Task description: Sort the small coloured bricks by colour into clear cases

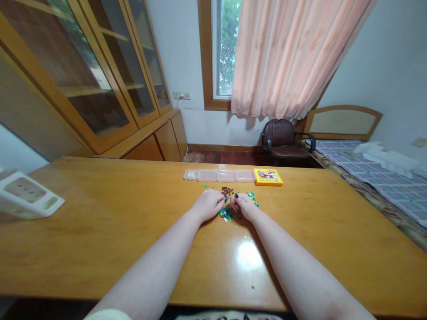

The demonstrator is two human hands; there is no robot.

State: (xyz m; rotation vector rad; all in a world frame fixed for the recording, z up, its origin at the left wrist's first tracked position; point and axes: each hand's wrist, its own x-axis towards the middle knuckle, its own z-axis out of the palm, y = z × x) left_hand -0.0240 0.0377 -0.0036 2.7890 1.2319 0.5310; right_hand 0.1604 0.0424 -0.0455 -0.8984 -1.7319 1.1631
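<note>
Small building bricks in green, blue and white lie in a loose pile [227, 214] on the wooden table, between and just below my two hands. My left hand [208, 205] rests at the pile's left side, its fingers bent together and downward, with tiny pieces by the fingertips. On the other side my right hand [244, 206] is closed, fingers curled in and a dark thumbnail on top. Whatever either hand pinches is too small to make out. Brown bricks [227, 191] form a separate group just beyond the hands. More green and white bricks [251, 195] lie past my right hand.
A row of clear plastic compartments [216, 176] lies behind the bricks, with a yellow box [267, 177] at its right end. A white plastic container [28, 193] stands at the table's left. Beyond the table are a chair [283, 138], a bed [376, 178] and a cabinet [133, 129].
</note>
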